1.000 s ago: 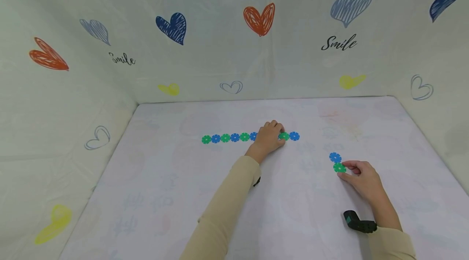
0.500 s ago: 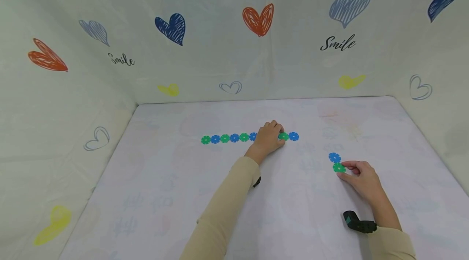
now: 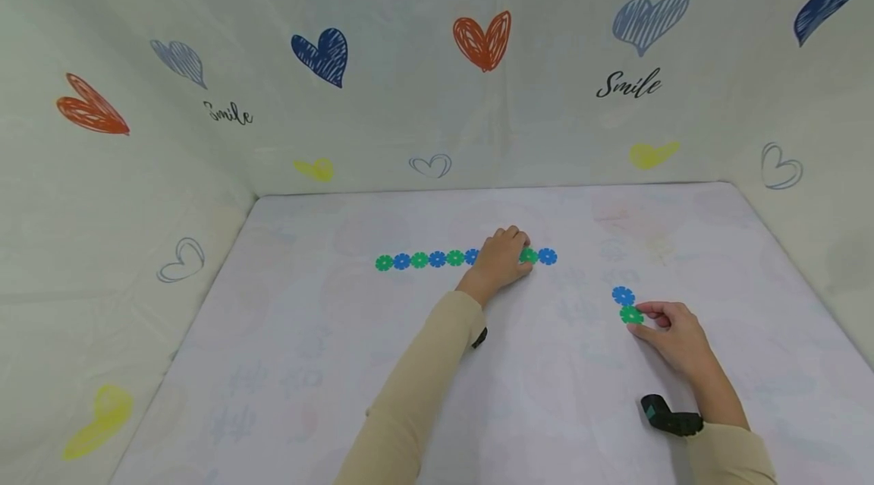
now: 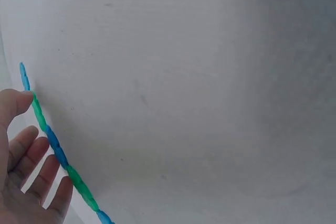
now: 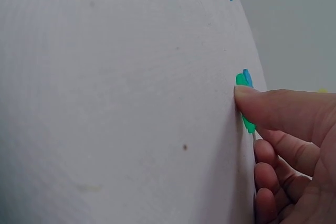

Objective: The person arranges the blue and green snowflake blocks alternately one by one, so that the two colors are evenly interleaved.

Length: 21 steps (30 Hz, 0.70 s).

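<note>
A straight row of alternating green and blue notched flower-shaped discs lies across the far half of the table. My left hand covers part of this row. Its thumb and a finger hold a green disc near the right end, beside the last blue disc. Lower right, my right hand pinches another green disc between thumb and finger. A blue disc adjoins that one at its far edge; whether they interlock cannot be told. In the left wrist view, the thumb touches a green disc.
The white table meets a pale cloth backdrop printed with hearts and "Smile". A black wrist camera sits on the right wrist. Bare table surface lies between the row and the right-hand discs.
Both hands keep their places and their hold on the discs. Only a slight shift of the whole head view shows.
</note>
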Each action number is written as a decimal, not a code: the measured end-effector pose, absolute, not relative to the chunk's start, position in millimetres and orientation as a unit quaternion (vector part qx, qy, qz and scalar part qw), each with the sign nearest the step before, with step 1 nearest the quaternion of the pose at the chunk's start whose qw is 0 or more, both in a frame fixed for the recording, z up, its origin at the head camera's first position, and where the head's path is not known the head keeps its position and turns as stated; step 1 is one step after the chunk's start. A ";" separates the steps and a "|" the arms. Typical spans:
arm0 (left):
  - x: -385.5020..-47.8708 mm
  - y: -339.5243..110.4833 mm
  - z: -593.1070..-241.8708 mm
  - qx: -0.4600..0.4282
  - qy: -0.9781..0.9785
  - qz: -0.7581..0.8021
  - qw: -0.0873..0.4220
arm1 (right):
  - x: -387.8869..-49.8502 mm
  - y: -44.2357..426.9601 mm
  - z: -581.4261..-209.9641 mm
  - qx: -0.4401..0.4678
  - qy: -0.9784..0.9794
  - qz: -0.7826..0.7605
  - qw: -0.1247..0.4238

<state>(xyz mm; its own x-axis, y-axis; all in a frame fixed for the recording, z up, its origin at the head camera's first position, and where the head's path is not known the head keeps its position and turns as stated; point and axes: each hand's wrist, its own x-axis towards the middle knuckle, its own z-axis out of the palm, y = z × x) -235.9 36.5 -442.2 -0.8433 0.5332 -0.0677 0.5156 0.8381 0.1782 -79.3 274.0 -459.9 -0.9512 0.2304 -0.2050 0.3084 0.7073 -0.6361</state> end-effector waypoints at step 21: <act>-233.2 58.4 -442.7 0.283 0.956 0.062 0.039 | -78.9 274.6 -459.3 0.141 0.923 -0.355 0.051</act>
